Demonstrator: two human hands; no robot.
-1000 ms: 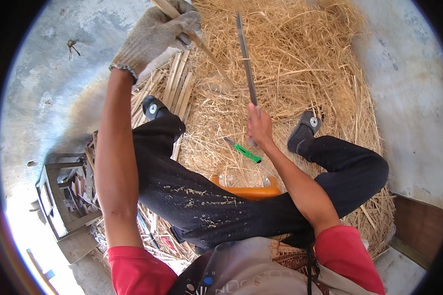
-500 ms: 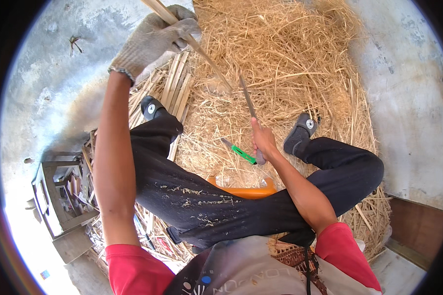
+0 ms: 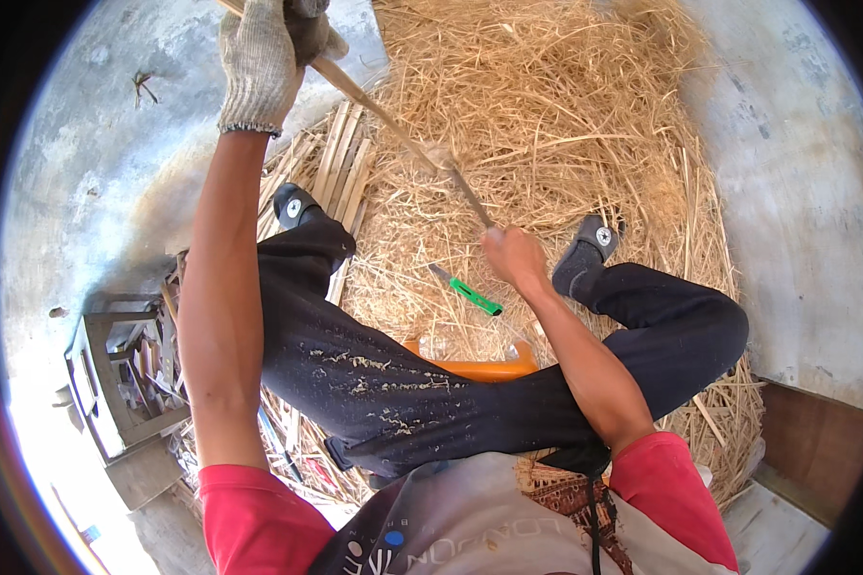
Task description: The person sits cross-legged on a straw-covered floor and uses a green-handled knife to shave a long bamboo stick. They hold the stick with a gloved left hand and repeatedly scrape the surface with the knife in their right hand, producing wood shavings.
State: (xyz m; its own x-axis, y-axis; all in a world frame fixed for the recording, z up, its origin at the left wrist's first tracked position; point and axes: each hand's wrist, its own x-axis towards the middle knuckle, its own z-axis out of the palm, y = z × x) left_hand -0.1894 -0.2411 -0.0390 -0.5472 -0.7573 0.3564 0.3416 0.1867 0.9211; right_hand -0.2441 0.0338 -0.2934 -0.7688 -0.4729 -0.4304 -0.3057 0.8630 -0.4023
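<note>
At the upper left of the frame a bamboo strip (image 3: 374,101) is gripped by the gloved left hand (image 3: 264,53), its fingers clamped around it. The strip slants down toward the centre, where a blade (image 3: 470,196) is pressed against it by the bare right hand (image 3: 515,259), fingers closed on the handle. Just below, a green-handled knife (image 3: 465,290) lies on the shavings pile (image 3: 566,125). Split bamboo slats (image 3: 340,168) are seen beside the left shoe (image 3: 294,206).
</note>
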